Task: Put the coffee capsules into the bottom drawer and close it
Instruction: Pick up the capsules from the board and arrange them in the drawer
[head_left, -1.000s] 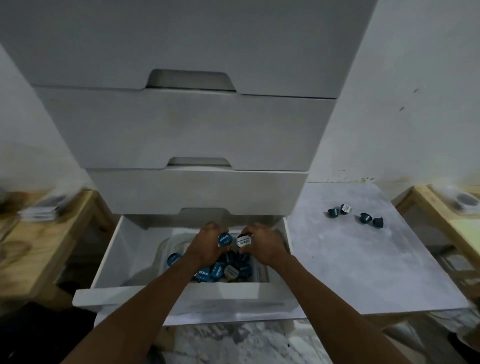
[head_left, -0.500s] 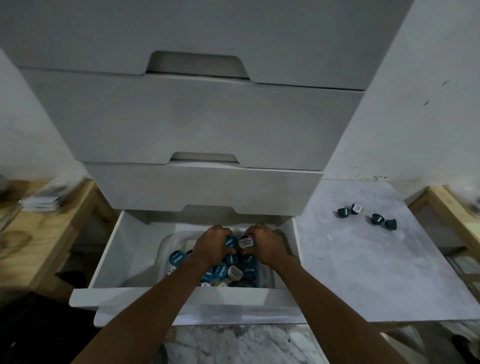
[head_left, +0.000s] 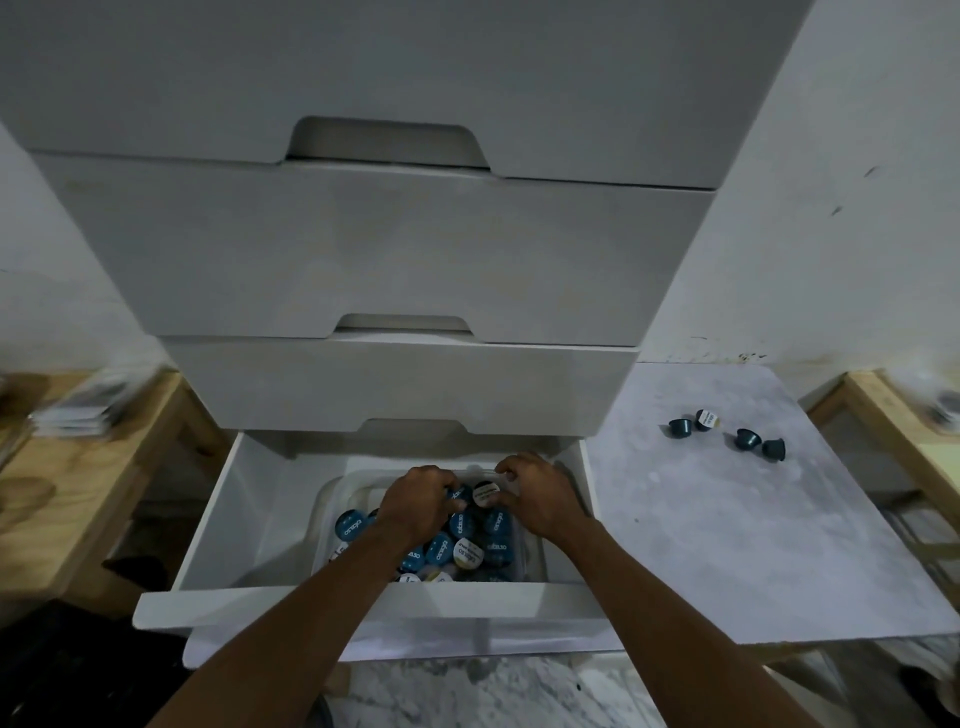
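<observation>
The white bottom drawer (head_left: 244, 525) stands pulled open. Inside it a clear plastic container (head_left: 328, 500) holds several blue coffee capsules (head_left: 349, 524). Both my hands are down in the container, close together over the pile. My left hand (head_left: 418, 503) is curled around a blue-lidded capsule (head_left: 458, 492). My right hand (head_left: 540, 500) pinches a white-lidded capsule (head_left: 485, 493) between thumb and fingers. Several loose capsules (head_left: 747, 439) lie on the white board (head_left: 727, 551) to the right of the drawer.
Three closed white drawers (head_left: 374, 249) of the unit rise above the open one. A wooden table (head_left: 78, 483) with a stack of papers (head_left: 78, 415) sits at the left, and another wooden surface (head_left: 893, 415) at the far right. Marble-patterned floor shows below the drawer front.
Both hands have sunk lower into the container with their capsules. My view has shifted closer and slightly left.
</observation>
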